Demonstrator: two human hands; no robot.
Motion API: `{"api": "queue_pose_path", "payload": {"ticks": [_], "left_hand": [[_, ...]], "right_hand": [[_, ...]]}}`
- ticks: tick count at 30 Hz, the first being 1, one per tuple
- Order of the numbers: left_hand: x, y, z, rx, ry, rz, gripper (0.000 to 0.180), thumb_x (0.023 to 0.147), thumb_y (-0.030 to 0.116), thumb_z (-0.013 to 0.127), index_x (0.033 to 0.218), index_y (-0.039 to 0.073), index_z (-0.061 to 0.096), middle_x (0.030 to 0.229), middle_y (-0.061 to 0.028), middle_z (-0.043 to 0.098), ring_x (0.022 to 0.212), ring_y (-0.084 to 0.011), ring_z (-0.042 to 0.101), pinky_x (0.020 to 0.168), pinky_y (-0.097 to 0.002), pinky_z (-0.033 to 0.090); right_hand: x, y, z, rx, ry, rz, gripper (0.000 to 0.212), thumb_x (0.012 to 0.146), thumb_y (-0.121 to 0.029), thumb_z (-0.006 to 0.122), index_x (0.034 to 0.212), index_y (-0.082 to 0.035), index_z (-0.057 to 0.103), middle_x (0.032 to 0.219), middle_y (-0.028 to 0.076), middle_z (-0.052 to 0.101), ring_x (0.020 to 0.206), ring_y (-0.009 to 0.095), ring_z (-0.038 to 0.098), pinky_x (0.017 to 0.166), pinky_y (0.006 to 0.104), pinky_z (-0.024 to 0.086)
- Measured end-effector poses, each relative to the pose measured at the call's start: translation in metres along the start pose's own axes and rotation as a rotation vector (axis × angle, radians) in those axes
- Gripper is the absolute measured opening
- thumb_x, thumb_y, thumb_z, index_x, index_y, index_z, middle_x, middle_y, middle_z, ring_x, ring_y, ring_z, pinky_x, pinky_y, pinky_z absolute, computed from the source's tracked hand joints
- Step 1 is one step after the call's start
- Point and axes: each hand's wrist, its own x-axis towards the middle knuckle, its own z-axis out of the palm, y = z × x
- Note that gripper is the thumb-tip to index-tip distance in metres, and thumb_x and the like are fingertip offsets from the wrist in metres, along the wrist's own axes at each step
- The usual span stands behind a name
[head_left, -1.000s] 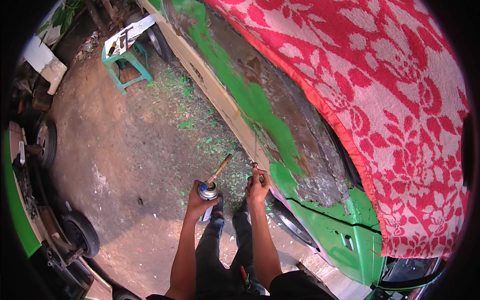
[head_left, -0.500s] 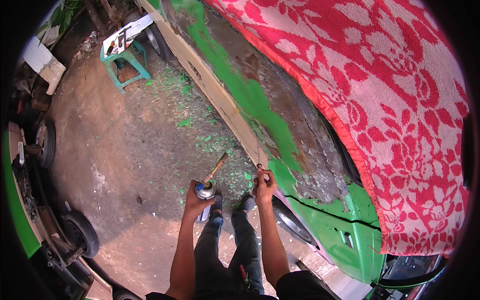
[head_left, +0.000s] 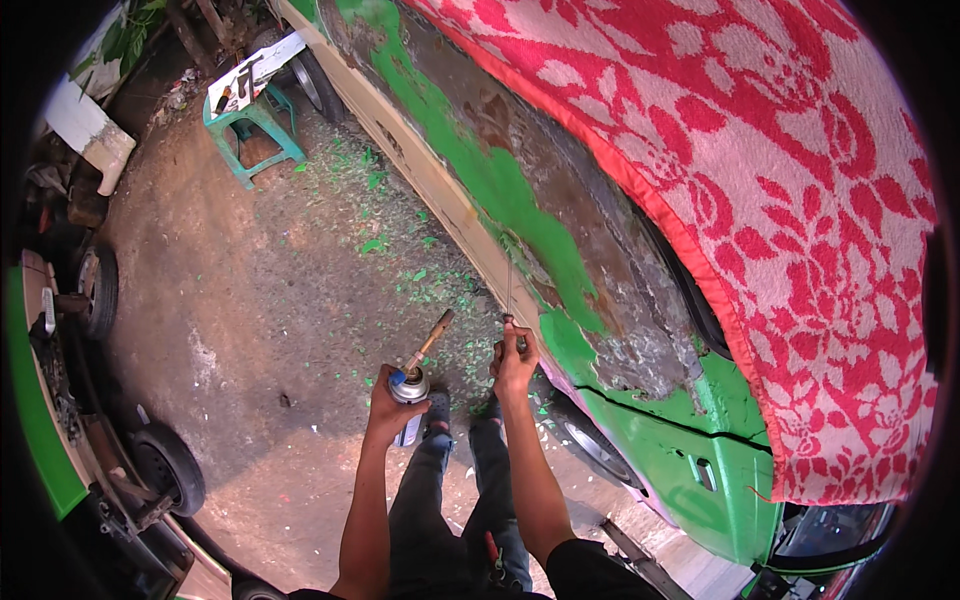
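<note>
A gas canister (head_left: 411, 391) with a brass-coloured blowtorch nozzle (head_left: 432, 337) is gripped in my left hand (head_left: 384, 410). The nozzle points up and to the right, toward the car's side; no flame can be made out. My right hand (head_left: 514, 365) is closed on the handle end of a thin-shafted tool that looks like a screwdriver (head_left: 510, 290). Its shaft reaches forward to the car's side panel (head_left: 490, 250), with the tip at or very near the edge of the peeling green paint (head_left: 545, 240). Bare brownish metal shows beside that paint.
A red and white floral blanket (head_left: 760, 200) covers the car's upper part. Green paint flakes (head_left: 374, 245) litter the ground. Farther off, a teal stool (head_left: 258, 135) carries tools. Along the left lie loose wheels (head_left: 165, 468) and car parts. A car wheel (head_left: 590, 440) sits right of my feet.
My right hand has shifted a little left and forward with the thin tool, whose tip has moved along the panel. The left hand and blowtorch stay nearly in place. The view has shifted slightly.
</note>
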Motion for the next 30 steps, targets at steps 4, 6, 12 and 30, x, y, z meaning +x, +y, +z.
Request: {"api": "queue_pose_path", "payload": {"ticks": [4,6,12,30], "left_hand": [[-0.004,-0.002,-0.001,0.026,0.004,0.004,0.058,0.057,-0.001,0.083,0.099,0.008,0.045,0.09,-0.002,0.059,0.084,-0.0113,0.059,0.076,-0.0278,0.049],[-0.007,-0.003,0.002,0.038,-0.001,0.005,0.058,0.057,-0.001,0.083,0.099,0.008,0.044,0.09,-0.002,0.058,0.084,-0.0112,0.058,0.076,-0.0278,0.049],[-0.016,-0.009,0.006,0.07,-0.023,0.011,0.06,0.057,-0.001,0.084,0.1,0.009,0.043,0.09,-0.002,0.058,0.084,-0.011,0.058,0.076,-0.0277,0.049],[-0.105,0.049,0.037,-0.105,-0.035,-0.078,0.059,0.06,-0.004,0.084,0.101,0.01,0.045,0.093,-0.0025,0.06,0.087,-0.0152,0.062,0.076,-0.0331,0.052]], "right_hand": [[0.001,0.0,0.006,-0.006,-0.013,0.002,0.023,0.093,-0.028,0.066,0.082,-0.015,0.051,0.052,-0.004,0.041,0.037,0.005,0.03,0.032,0.0223,0.021],[0.001,-0.002,0.008,-0.005,-0.022,0.011,0.023,0.093,-0.028,0.066,0.082,-0.015,0.051,0.052,-0.004,0.042,0.037,0.004,0.031,0.032,0.0223,0.022],[0.008,-0.012,0.012,-0.043,-0.055,0.023,0.02,0.095,-0.026,0.064,0.086,-0.014,0.051,0.051,-0.003,0.043,0.036,0.005,0.03,0.031,0.0235,0.02],[-0.046,-0.06,-0.066,-0.242,-0.035,0.093,0.022,0.094,-0.028,0.063,0.091,-0.012,0.048,0.063,0.0,0.05,0.04,0.006,0.034,0.033,0.0244,0.024]]}}
